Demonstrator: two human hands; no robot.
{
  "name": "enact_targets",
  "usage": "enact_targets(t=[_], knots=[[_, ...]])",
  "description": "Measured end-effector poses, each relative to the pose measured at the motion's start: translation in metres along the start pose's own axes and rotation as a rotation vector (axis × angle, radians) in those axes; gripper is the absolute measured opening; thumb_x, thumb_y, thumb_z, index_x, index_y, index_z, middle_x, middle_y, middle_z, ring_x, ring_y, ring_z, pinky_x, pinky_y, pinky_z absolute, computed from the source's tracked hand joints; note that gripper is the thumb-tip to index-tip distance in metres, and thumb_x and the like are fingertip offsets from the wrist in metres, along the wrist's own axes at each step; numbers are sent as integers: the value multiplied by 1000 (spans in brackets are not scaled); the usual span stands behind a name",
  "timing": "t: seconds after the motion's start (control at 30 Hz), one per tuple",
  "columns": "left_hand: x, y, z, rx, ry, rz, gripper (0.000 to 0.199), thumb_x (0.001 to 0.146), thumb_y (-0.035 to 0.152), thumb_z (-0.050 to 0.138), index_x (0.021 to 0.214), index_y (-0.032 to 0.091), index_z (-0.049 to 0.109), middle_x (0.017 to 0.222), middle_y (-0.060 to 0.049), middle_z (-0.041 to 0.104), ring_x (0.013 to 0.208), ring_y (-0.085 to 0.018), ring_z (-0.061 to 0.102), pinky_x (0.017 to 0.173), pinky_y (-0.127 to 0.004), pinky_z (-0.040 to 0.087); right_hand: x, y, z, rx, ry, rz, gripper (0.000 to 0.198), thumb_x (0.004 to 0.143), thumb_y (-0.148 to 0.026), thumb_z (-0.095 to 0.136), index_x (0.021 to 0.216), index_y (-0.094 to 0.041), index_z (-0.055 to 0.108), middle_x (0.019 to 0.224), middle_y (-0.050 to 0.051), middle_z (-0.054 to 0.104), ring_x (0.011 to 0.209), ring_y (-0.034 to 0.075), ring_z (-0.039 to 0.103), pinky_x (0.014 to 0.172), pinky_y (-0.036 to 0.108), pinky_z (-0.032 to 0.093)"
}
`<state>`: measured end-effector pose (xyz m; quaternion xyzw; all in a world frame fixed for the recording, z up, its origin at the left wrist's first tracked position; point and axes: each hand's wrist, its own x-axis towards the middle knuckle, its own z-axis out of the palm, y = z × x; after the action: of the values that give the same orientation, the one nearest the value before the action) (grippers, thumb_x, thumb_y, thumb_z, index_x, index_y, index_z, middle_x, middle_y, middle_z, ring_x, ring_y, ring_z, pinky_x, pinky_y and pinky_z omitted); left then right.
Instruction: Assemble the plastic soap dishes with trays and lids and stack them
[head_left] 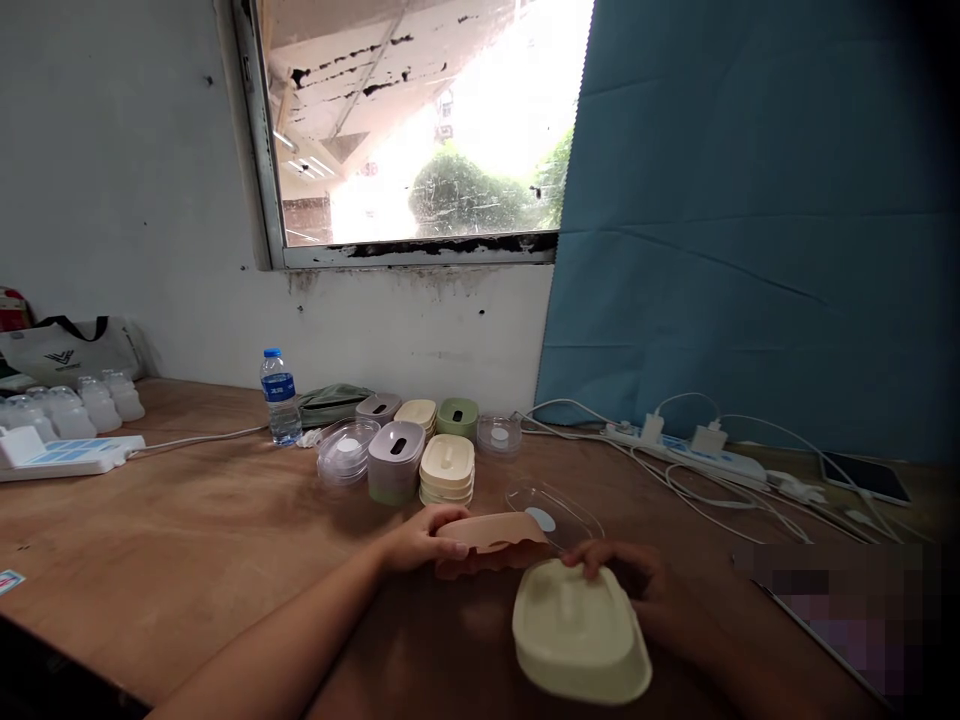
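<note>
My left hand (427, 540) is closed on a peach-coloured plastic piece (499, 532) with a wavy lower edge, held just over the table. In my right hand (630, 575) is a pale yellow-green rounded plastic tray (574, 625), gripped by its far edge and tilted towards me. Part of that hand is hidden behind the tray. A clear oval plastic lid (587, 522) with a white round sticker lies just beyond both hands. Farther back stand a lilac stack of boxes (394, 462) with a slot on top and a cream stack of trays (448, 465).
Behind are a green slotted box (457, 417), clear lids (346, 455) and a water bottle (280, 400). Power strips (697, 458) with loose cables lie right, another (75, 455) left beside white bottles (67, 410). A phone (866, 478) rests at far right.
</note>
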<state>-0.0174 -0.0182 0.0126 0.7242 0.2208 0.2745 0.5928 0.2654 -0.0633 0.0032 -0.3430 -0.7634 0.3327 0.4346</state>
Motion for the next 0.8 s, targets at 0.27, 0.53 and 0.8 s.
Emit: enact_targets(t=[0.27,0.53,0.8], knots=[[0,-3,6,137,40,30,52,57,47,68,93,14,50,85,-2,55,72,-12,50,62,-22,39,2,19,-10,225,386,265,33,69,-35,65,97,-20,60,86,5,70,76,24,66,68,36,56],[-2,6,29,777,57,196,58,43,51,74,88,18,58,89,-4,53,86,-18,47,77,-26,38,7,23,-11,188,465,201,27,72,-42,57,88,-21,60,78,4,69,67,23,66,55,33,56],[3,0,33,993,-22,312,60,47,59,68,93,21,58,85,-4,61,85,-21,51,82,-30,34,64,-27,-4,-277,301,-12,29,72,-47,55,72,-19,50,59,-2,53,52,13,52,47,23,44]])
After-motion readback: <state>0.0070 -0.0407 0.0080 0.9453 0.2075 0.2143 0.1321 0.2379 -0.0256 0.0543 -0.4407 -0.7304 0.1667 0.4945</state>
